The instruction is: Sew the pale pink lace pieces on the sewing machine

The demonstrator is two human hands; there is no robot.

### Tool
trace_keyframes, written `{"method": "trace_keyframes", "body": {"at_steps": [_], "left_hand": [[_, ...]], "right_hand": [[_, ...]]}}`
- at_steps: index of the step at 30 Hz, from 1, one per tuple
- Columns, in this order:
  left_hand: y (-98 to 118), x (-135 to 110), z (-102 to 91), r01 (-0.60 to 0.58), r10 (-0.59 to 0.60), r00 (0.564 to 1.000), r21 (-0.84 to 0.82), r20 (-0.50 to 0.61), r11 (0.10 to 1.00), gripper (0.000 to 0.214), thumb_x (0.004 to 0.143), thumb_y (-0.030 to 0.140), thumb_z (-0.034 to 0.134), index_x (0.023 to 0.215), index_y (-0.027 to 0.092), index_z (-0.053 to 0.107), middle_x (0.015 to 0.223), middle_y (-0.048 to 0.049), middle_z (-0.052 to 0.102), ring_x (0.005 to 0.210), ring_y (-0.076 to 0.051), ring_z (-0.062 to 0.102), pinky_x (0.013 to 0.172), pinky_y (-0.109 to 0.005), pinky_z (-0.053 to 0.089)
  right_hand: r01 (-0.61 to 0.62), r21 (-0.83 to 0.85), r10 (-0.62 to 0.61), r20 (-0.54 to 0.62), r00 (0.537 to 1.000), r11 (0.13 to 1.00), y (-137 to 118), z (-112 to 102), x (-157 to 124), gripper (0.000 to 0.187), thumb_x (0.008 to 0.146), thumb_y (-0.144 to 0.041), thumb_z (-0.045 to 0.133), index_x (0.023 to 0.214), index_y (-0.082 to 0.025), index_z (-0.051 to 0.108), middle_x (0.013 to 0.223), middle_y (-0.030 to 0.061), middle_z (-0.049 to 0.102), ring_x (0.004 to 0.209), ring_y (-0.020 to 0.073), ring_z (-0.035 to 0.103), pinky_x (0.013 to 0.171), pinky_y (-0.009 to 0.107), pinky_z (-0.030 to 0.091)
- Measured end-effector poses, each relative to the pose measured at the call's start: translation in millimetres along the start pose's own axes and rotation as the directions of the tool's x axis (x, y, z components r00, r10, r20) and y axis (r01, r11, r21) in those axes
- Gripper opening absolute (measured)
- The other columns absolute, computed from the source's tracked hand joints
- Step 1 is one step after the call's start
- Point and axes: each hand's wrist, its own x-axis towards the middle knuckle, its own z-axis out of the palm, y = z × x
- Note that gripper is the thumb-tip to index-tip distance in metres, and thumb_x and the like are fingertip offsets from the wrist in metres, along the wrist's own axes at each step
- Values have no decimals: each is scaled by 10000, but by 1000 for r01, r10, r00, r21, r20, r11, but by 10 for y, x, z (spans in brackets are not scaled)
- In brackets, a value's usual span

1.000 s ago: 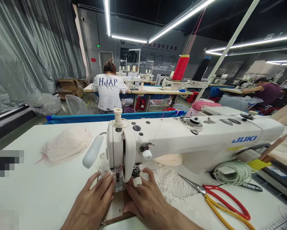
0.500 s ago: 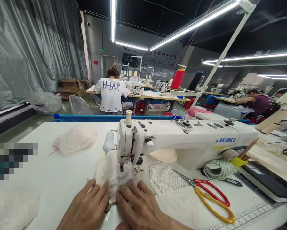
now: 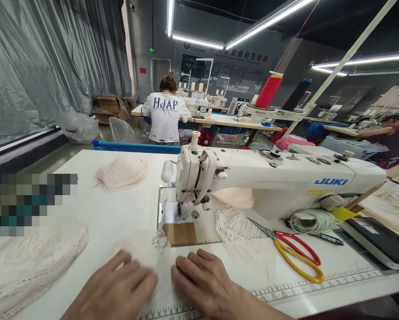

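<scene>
My left hand (image 3: 114, 284), slightly blurred, has its fingers curled onto a sheer off-white lace piece (image 3: 141, 242) that lies on the white table in front of the sewing machine (image 3: 249, 171). My right hand (image 3: 202, 280) rests on the table just right of the lace, its fingers bent and together; what is under the fingertips is hidden. Beyond both hands, the needle and presser foot (image 3: 179, 209) stand over a bare metal plate. A second lace piece (image 3: 234, 224) lies right of the needle, touching the scissors (image 3: 297, 253) with red and yellow handles.
Pale lace cups (image 3: 122, 173) lie on the table's far left, and a larger lace pile (image 3: 35, 262) sits near left. A ruler strip (image 3: 319, 284) runs along the front edge. At right are a coil of cord (image 3: 311, 221) and a black box (image 3: 381, 240). People sit at other machines.
The lace has come out from under the presser foot toward me, baring the needle plate. My left hand has drawn back with it; my hands are farther apart. The camera view has shifted.
</scene>
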Motion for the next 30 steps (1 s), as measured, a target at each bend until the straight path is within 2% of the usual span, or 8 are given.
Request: {"method": "trace_keyframes", "body": {"at_steps": [2,3,6,8,11,17,27,30], "left_hand": [[-68,306,13,21,-14,999,-165,44,986,486,752,-35,335,1089,238,554,951,8,681,855,-130,604,826,-267,374],[-107,428,45,31,6,990,-260,139,965,560,743,-52,325,1179,248,509,1044,-2,662,972,-131,581,887,-277,358],[-239,613,193,119,65,932,-470,357,875,508,798,6,387,1208,287,494,940,26,676,956,-139,579,943,-323,332],[-339,604,279,217,0,908,-473,418,854,372,820,95,480,1119,299,562,790,49,662,854,-151,584,889,-323,359],[-487,530,325,348,-157,888,-407,432,845,222,830,220,532,1025,277,621,760,33,636,800,-165,564,785,-284,399],[-604,567,321,537,-266,778,-383,569,752,217,846,274,498,1005,237,642,767,23,629,739,-149,581,738,-255,420],[-694,888,511,525,-355,784,-237,509,818,242,851,317,479,986,214,652,744,2,657,759,-197,603,734,-308,426],[-713,906,541,520,-359,793,-238,493,821,215,854,334,487,940,224,651,725,16,652,735,-190,596,720,-301,424]], "right_hand": [[25,-12,-26,-46,999,1000,12,12,3,257,895,-56,342,844,-106,589,679,29,513,559,141,393,497,299,231],[41,-16,-42,-66,997,999,22,14,-3,256,897,-63,343,856,-100,593,693,35,528,562,142,400,498,302,236],[59,-12,-60,-76,995,998,67,4,-43,263,904,-71,337,887,-85,600,728,48,561,575,146,418,498,308,253],[48,10,-48,-53,997,999,108,-6,-69,276,917,-81,326,892,-84,600,718,45,557,572,145,418,494,306,259],[31,56,-29,-28,999,998,180,2,-71,306,934,-93,298,874,-89,598,710,46,547,576,144,423,505,299,290],[-24,194,23,10,1000,981,254,22,-37,342,961,-90,250,907,-100,587,770,57,573,647,146,465,572,286,362],[-160,77,165,-64,984,984,458,76,-29,340,963,-100,291,789,-139,582,912,74,615,657,133,493,546,275,352],[-159,92,164,-48,985,983,495,95,-65,304,967,-126,321,820,-149,586,895,57,619,667,133,499,550,270,358]]}}
